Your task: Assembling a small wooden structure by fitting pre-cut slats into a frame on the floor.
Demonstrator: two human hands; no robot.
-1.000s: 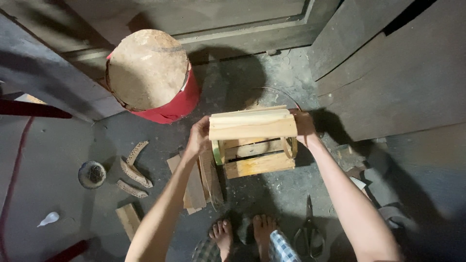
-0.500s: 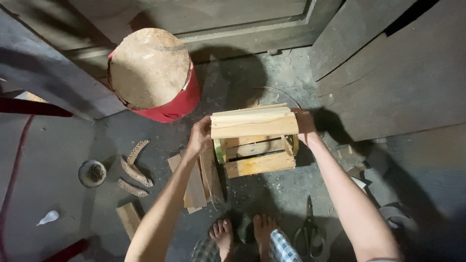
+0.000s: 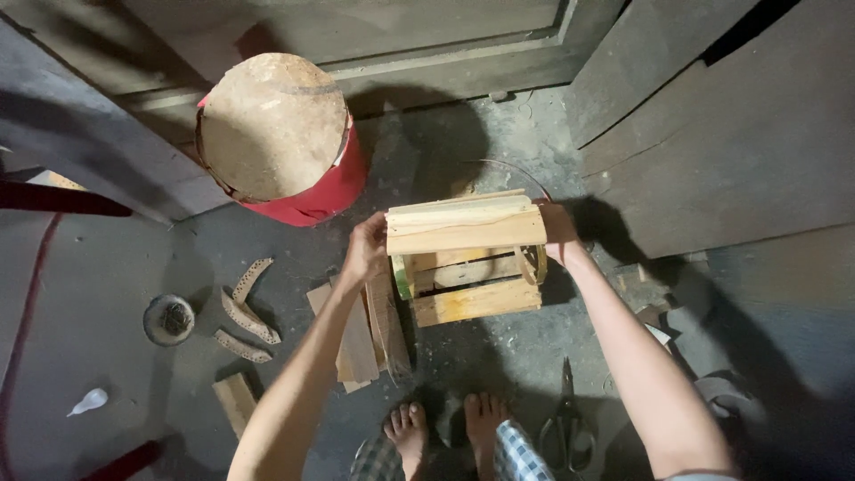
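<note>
Gripping the small slatted wooden crate [image 3: 466, 258] at both ends, the left hand [image 3: 366, 251] and right hand [image 3: 558, 233] are clamping its rough pale boards just above the dusty concrete floor [image 3: 552, 347], seemingly mid-assembly, beside loose wood offcuts [image 3: 361, 334] and a red drum [image 3: 285, 142].

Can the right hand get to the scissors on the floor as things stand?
Probably not right away: the right hand grips the far end of the small wooden crate, as the left hand does the other end. The scissors lie uncovered on the floor beside the right forearm, with nothing across them.
</note>
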